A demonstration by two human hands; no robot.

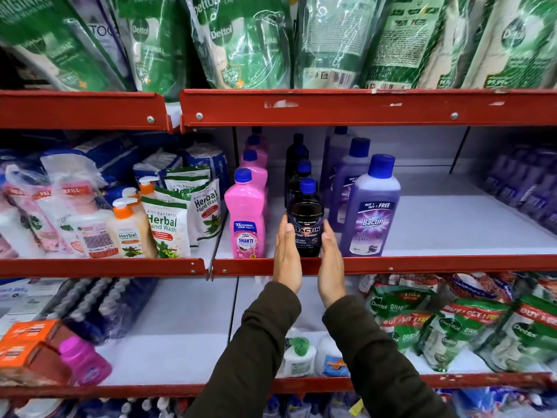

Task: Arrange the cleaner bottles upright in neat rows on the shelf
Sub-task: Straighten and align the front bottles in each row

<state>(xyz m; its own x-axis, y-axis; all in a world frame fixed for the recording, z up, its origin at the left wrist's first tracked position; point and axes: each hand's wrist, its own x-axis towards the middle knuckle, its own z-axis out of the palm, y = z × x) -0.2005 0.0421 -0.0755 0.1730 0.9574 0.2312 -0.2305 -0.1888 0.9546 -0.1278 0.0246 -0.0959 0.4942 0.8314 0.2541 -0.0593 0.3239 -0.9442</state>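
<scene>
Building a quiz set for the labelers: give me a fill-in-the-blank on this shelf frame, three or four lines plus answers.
1. The left hand and right hand flank the front bottle of the ____ row, a Bactin floor cleaner.
2. To that bottle's left stands a ____ Shakti bottle.
3. All the bottle caps in these three rows are ____.
4. The shelf edge below the bottles is ____.

Missing words: black; pink; blue; red

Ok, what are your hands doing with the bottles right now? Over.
Left hand and right hand flat against the sides of the front black bottle. Bottle upright at the shelf edge. Pink bottle and purple bottle close beside.
</scene>
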